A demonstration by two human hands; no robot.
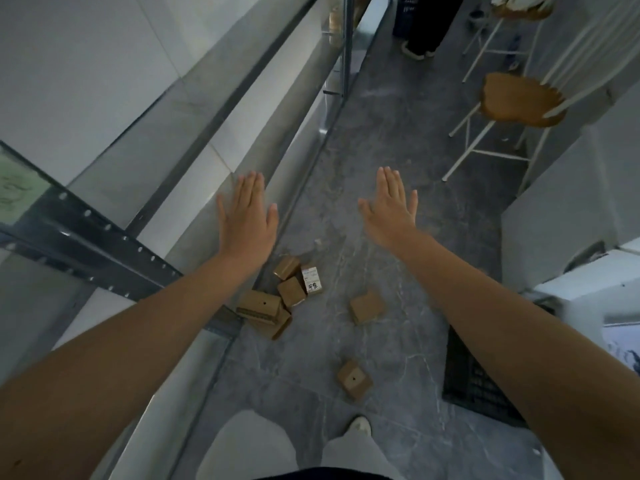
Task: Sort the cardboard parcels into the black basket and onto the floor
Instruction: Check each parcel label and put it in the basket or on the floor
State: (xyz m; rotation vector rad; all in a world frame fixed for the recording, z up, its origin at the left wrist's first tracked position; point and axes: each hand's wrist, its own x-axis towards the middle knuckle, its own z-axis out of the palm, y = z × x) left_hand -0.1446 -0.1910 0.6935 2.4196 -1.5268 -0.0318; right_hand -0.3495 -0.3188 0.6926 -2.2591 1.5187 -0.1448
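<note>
Both arms out, palms down. Left hand (247,216) and right hand (391,207) flat, fingers extended, holding nothing. Cardboard parcels (277,299) scattered on the grey floor (398,133) below (two lie apart). Black basket (474,379) lower right.

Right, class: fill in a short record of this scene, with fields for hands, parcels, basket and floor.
left hand: open, flat, holding nothing
right hand: open, flat, holding nothing
clustered parcels: heaped beside the shelving base
loose parcels: one apart, another nearer the feet
black basket: lower right, partly hidden by the arm
floor: grey marbled tile
</note>
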